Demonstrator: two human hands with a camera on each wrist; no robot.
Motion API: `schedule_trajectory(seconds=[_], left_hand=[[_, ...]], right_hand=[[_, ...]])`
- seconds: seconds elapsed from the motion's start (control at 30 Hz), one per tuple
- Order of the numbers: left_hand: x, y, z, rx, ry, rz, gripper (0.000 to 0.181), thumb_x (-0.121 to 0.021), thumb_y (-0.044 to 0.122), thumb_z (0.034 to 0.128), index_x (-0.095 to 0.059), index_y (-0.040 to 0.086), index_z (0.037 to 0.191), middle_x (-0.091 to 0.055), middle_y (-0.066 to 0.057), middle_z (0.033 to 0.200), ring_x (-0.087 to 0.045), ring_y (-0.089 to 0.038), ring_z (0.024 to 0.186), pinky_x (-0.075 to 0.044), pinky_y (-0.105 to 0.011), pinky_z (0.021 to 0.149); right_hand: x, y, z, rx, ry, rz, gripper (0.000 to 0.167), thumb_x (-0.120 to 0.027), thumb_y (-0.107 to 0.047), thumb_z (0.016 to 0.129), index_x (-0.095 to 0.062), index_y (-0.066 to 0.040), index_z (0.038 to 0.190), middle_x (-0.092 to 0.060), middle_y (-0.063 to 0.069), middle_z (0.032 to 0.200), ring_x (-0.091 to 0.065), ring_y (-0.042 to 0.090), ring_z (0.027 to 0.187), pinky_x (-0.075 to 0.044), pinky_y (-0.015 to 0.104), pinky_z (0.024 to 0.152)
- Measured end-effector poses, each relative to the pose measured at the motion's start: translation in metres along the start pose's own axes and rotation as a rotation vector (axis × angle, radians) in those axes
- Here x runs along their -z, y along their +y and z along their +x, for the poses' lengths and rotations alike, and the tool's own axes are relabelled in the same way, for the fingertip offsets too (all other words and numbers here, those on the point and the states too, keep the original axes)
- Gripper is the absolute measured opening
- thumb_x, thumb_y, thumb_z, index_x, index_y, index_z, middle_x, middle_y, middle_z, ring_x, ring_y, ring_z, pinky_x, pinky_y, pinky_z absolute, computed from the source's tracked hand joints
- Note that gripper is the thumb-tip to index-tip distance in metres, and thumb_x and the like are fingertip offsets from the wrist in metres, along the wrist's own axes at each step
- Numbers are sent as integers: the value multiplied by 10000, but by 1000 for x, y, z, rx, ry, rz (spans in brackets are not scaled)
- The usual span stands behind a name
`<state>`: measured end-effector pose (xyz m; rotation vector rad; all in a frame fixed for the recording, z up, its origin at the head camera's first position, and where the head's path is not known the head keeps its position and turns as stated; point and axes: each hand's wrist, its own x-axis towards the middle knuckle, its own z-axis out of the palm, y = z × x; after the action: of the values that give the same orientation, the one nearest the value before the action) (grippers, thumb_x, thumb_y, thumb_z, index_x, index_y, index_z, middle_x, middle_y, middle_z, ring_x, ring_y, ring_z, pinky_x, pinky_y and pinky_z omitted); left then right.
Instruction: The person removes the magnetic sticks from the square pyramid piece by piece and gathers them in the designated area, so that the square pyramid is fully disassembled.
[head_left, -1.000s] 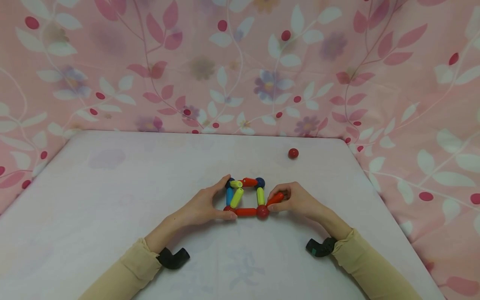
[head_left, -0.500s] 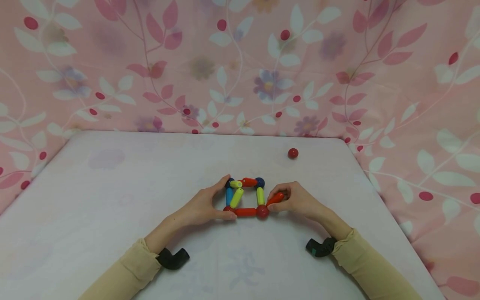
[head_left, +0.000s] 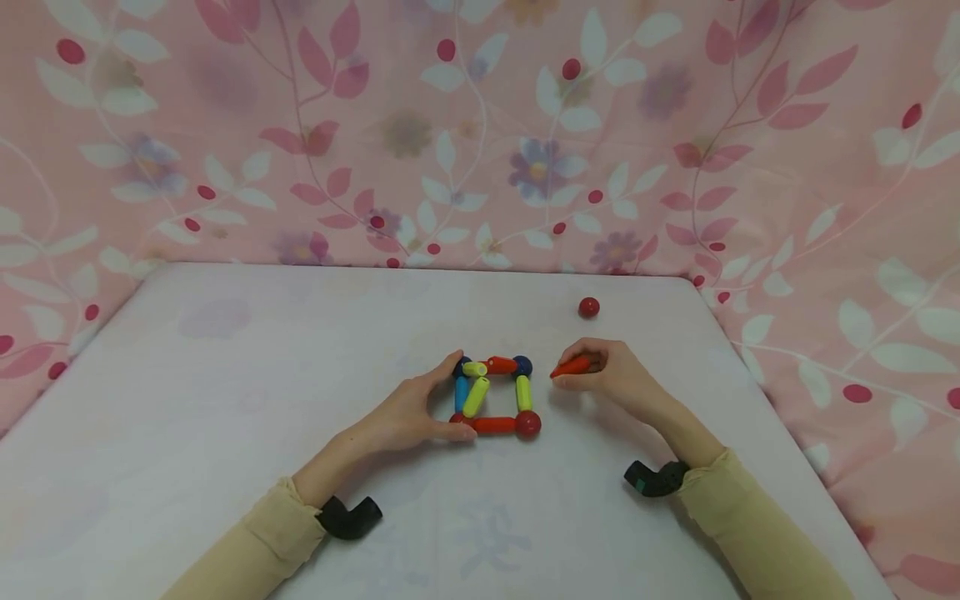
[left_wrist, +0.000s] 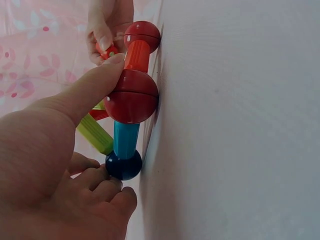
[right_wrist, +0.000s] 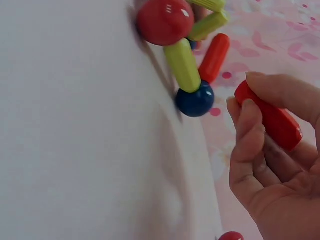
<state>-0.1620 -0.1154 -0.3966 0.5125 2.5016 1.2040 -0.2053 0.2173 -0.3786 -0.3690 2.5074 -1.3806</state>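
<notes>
Leaning rods at risk of a knock

The square of rods and balls lies at the centre of the head view. The left hand spans its left edge, thumb against the near red ball, fingers curled at the far navy ball. The right hand, right of centre, pinches a red rod between thumb and fingertips, apart from the square.

The likeliest trouble is in the two leaning green rods, one from the near left corner, the other from the far left; their upper ends look unjoined. Nothing visible locks the joints, so a bump from the held rod or a shift of the left thumb could swing or drop one. Pressing too hard there might also twist the left edge.

The right side has no hand on it: a push from the right hand could skew the square around the corner at right front, red ball. The rod's tip points inward, and a loose pinch could let it turn. The spare ball, upper right, could roll if brushed.
</notes>
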Motion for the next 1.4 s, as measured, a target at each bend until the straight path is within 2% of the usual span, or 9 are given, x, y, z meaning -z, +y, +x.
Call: schedule_trajectory(seconds=[0.23, 0.37, 0.47, 0.67, 0.8, 1.0, 1.17, 1.27, 1.4], left_hand=[[-3, 0, 0, 7, 3, -1, 1095, -844, 493, 759, -195, 265, 1611, -290, 7, 1638, -249, -270, 1518, -286, -586, 1175], [-4, 0, 1, 7, 1, -4, 1094, -845, 492, 757, -198, 269, 1610, -291, 10, 1638, -248, -270, 1518, -291, -589, 1171], [-5, 1, 1, 5, 2, -2, 1092, -844, 494, 758, -198, 268, 1610, -292, 6, 1638, -249, -272, 1518, -292, -592, 1170], [-4, 1, -1, -1, 3, -1, 1096, -845, 491, 759, -196, 256, 1611, -282, 3, 1641, -242, -266, 1521, -293, -577, 1175], [-3, 1, -1, -12, 2, 6, 1099, -841, 501, 761, -195, 243, 1612, -279, -3, 1642, -243, -269, 1520, -286, -569, 1182], [0, 1, -1, -11, 5, 6, 1096, -846, 483, 762, -198, 235, 1611, -286, -11, 1639, -247, -276, 1518, -281, -574, 1182], [2, 0, 0, -12, 1, 4, 1104, -845, 493, 758, -196, 232, 1612, -281, -8, 1641, -239, -270, 1521, -276, -571, 1186], [2, -1, 0, -11, -2, 2, 1103, -844, 499, 757, -197, 234, 1611, -278, -9, 1642, -237, -276, 1521, -277, -580, 1183], [2, 0, 1, -7, -5, -1, 1099, -842, 501, 758, -198, 241, 1611, -279, -8, 1642, -245, -285, 1518, -286, -592, 1173]], right_hand=[[16, -7, 15, -16, 101, 60, 404, -832, -353, 820, -691, -132, 1128, -697, 70, 1075, -625, 252, 981, -552, 258, 824], [22, -11, 22, -8, 134, 61, 416, -816, -367, 836, -694, -117, 1145, -657, 61, 1104, -578, 234, 1024, -538, 281, 867], [25, -14, 28, 12, 150, 66, 401, -807, -362, 847, -693, -107, 1135, -684, 42, 1091, -598, 223, 1030, -518, 302, 904], [27, -18, 40, 46, 163, 146, 380, -781, -351, 875, -685, -96, 1139, -743, 3, 1043, -651, 187, 1000, -506, 338, 948], [26, -15, 45, 34, 171, 215, 377, -778, -302, 884, -680, -59, 1156, -746, -5, 1016, -662, 186, 978, -530, 302, 916], [31, -8, 46, 25, 163, 185, 369, -745, -293, 914, -674, -64, 1195, -749, 9, 1062, -681, 188, 1000, -536, 250, 911], [35, -2, 47, -25, 153, 187, 379, -736, -269, 924, -665, -58, 1231, -726, 66, 1123, -672, 160, 1006, -520, 204, 908], [35, 1, 49, -53, 151, 199, 398, -738, -258, 922, -662, -40, 1245, -681, 125, 1190, -649, 171, 1029, -509, 197, 906], [38, 8, 50, -77, 175, 198, 451, -742, -275, 918, -644, -26, 1281, -596, 125, 1310, -563, 183, 1114, -494, 202, 903]])
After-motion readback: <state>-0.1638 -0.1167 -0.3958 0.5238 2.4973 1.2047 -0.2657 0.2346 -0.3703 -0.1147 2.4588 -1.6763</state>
